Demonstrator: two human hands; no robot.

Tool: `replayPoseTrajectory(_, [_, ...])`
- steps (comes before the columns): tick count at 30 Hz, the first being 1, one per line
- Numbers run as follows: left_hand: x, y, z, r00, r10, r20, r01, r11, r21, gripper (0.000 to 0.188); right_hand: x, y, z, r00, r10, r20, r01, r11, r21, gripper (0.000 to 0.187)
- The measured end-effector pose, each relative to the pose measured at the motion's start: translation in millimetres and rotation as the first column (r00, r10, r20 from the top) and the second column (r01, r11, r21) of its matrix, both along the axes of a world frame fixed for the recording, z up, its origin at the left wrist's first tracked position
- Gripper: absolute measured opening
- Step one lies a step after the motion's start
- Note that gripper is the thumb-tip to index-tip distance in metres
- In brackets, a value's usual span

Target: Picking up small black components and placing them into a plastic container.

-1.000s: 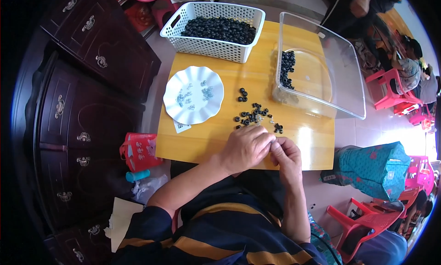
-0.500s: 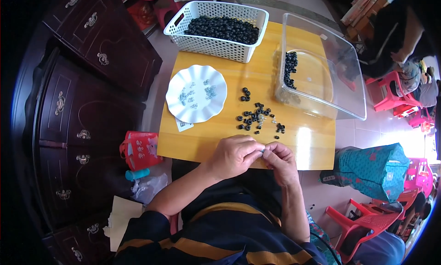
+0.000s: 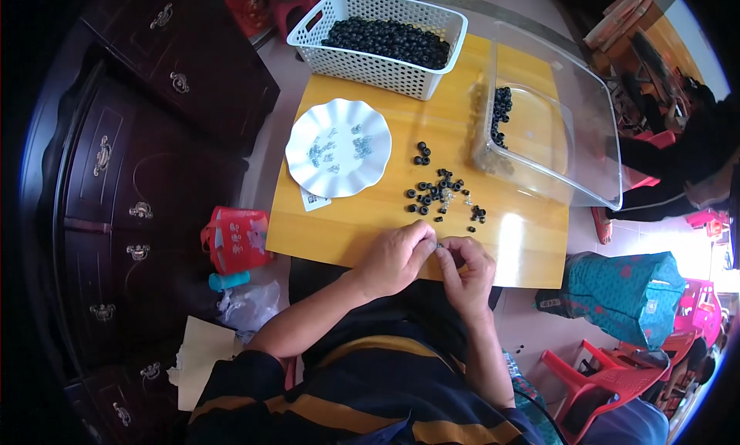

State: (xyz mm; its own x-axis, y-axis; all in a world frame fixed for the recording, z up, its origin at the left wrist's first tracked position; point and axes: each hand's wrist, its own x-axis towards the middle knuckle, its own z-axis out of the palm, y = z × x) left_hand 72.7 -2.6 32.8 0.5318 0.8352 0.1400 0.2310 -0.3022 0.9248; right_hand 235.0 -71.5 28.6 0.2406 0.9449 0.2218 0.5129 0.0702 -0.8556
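Note:
My left hand and my right hand meet over the near edge of the yellow table. Thumb and fingers are pinched on both, around something tiny that I cannot make out. Just beyond them lies a loose cluster of small black ring-shaped parts, with some small clear pieces among them. A white scalloped plate to the left carries small clear or greenish pieces. Behind it, a white perforated basket is filled with black round parts.
A clear plastic bin at the right holds more black parts along its left side. Dark drawers stand at the left, near a red bag. A teal bag and red chair are right. Another person walks at far right.
My hands have drawn slightly apart at the fingertips. The view has shifted a little, so the table's things appear farther right. The other person at the right has moved nearer.

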Motion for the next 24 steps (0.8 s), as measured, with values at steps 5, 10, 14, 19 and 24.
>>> replayPoseTrajectory(5, [0,-1,3,1.0,-0.01,-0.019,0.01,1.0,0.017,0.006,2,-3,-6,0.916,-0.029,-0.401,-0.062,0.975,-0.213,0.009])
replayPoseTrajectory(10, [2,-3,3,0.999,-0.013,0.045,0.003,0.976,0.217,0.005,15,-4,-6,0.573,-0.144,-0.807,-0.218,0.922,-0.319,0.014])
replayPoseTrajectory(14, [-4,3,11,0.994,-0.06,-0.093,0.093,0.906,0.413,0.009,23,-6,-20,0.479,-0.138,-0.867,-0.313,0.896,-0.316,0.013])
replayPoseTrajectory(19, [-7,6,12,0.98,-0.082,-0.179,0.148,0.906,0.395,0.007,14,-5,-10,0.581,-0.13,-0.803,-0.249,0.911,-0.328,0.011])
replayPoseTrajectory(24, [-7,4,6,0.994,-0.081,-0.074,0.088,0.991,0.101,0.008,3,-4,-3,0.739,-0.058,-0.672,-0.153,0.956,-0.252,0.009])
